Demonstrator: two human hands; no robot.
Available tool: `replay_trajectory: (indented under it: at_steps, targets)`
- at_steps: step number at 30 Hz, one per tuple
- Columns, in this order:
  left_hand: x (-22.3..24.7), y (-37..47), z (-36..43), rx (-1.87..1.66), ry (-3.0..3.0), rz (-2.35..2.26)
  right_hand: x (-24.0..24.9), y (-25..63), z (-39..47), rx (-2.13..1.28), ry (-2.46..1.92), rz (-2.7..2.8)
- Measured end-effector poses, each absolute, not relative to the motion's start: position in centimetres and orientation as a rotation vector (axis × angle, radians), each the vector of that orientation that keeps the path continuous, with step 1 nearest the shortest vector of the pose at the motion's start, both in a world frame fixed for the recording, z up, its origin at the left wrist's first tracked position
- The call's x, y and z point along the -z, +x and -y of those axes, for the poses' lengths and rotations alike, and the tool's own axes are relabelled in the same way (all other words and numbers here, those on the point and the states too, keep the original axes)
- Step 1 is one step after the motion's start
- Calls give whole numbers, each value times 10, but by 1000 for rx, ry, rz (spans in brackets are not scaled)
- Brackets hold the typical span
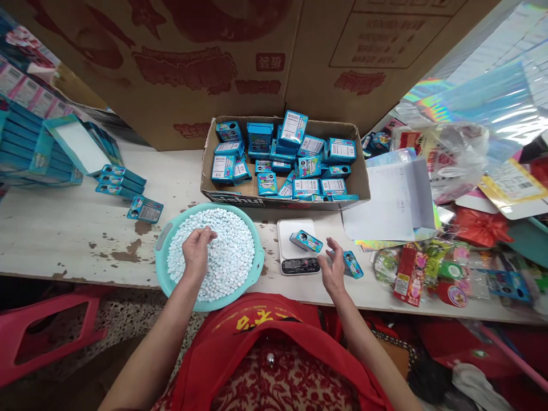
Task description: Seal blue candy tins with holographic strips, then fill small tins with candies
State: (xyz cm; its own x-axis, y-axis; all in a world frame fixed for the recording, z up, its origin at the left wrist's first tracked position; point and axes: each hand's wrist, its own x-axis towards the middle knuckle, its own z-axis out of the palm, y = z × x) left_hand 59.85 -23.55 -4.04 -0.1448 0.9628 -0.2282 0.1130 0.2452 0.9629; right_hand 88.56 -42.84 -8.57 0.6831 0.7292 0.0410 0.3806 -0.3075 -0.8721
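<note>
A round turquoise basin (pixel 258 255) holds many small white candies (pixel 231 245). Over its left half is my left hand (pixel 198 249), fingers pinched together; whatever they hold is too small to name. My right hand (pixel 333 265) is beside the small white scale (pixel 285 233), its fingers apart and nothing between them. One blue candy box (pixel 307 241) rests tilted on the scale's plate, just left of my right fingers. Another blue box (pixel 353 265) lies on the table at the right of that hand.
Behind the scale, an open carton (pixel 285 202) holds many blue boxes. More blue boxes (pixel 145 209) are at the left. White paper (pixel 379 200) and plastic-wrapped packets (pixel 410 275) cover the right side. A large cardboard box (pixel 257 68) stands at the back.
</note>
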Motion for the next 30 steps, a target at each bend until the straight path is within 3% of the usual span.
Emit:
replay_trajectory:
  at_steps: [8,15,22,25,30]
  targets:
    - [36,613,242,-1057,1013,-1428,91,874,396,-618,-2052,773]
    - [19,644,266,-867,880,-1216,36,845,364,-523,-1902,1133]
    - [-32,626,258,-608,1871,-793,-3,791,329,-618,-1599,1463]
    - [-40,588,239,-728,1970,-1110,-7,791,331,-560,-1610,1482]
    - [-36,472,200,-992,1641,-2128,13,855,379,-11,-1976,1290]
